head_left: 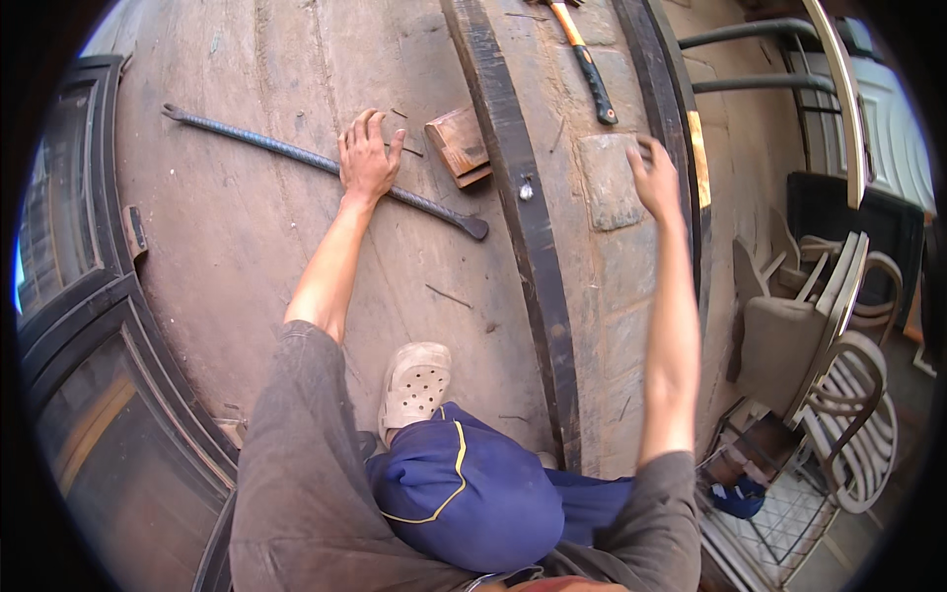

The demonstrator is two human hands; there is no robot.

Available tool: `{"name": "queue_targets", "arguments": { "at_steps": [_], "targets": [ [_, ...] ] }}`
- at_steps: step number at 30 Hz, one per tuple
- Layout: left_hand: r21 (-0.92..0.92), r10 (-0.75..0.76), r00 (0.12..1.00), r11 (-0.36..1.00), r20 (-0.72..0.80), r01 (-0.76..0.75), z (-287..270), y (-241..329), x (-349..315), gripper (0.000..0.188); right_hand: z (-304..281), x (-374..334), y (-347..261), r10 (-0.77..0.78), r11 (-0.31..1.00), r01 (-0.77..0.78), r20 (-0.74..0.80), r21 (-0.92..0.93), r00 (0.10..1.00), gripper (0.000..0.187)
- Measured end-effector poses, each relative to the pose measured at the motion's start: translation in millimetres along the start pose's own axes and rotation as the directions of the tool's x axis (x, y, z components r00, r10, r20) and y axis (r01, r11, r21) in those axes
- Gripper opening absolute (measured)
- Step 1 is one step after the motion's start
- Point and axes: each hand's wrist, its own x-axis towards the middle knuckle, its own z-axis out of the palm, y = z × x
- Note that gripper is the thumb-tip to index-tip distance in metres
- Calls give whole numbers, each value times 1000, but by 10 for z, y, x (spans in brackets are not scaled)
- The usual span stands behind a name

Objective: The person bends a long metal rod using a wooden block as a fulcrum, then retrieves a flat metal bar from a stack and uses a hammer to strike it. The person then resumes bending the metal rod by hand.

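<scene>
My left hand (369,158) lies across a blue-grey pry bar (261,142) on the wooden floor, its fingers stretched forward and not wrapped round the bar. The bar's forked end points to the far left and its flat end to the right. Just right of that hand sits a reddish-brown wood block (458,146) with a slot in it. My right hand (656,180) hangs beside a grey stone slab (609,183), thumb and fingers apart, with nothing in it. Beyond it lies a hammer (589,77) with an orange and black handle.
Two long dark wooden beams (508,168) run away from me, with grey paving between them. Thin nails (449,295) are scattered on the floor. Dark-framed glass panels (109,395) stand at the left. On the right are stacked chairs (784,326) and metal tubes (755,85).
</scene>
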Motion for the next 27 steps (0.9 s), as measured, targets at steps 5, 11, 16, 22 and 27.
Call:
{"name": "queue_targets", "arguments": {
  "at_steps": [5,11,16,22,27],
  "targets": [
    [-42,-32,999,999,1,32,-105,34,6,47,1153,1012,-130,355,897,-348,-25,-273,934,64],
    [-30,-80,995,996,64,82,-151,92,59,48,1019,974,170,346,799,-308,-23,-517,938,58],
    [-48,-53,998,997,24,54,-143,92,58,46,1103,932,250,358,863,-303,66,-403,931,54],
    [-18,-32,999,999,-1,32,-166,98,57,46,907,824,-183,313,950,-266,491,-165,813,54],
    [-15,-18,1000,1000,-25,17,-106,72,37,47,44,63,-363,347,624,-725,728,292,592,27]
  ]
}}
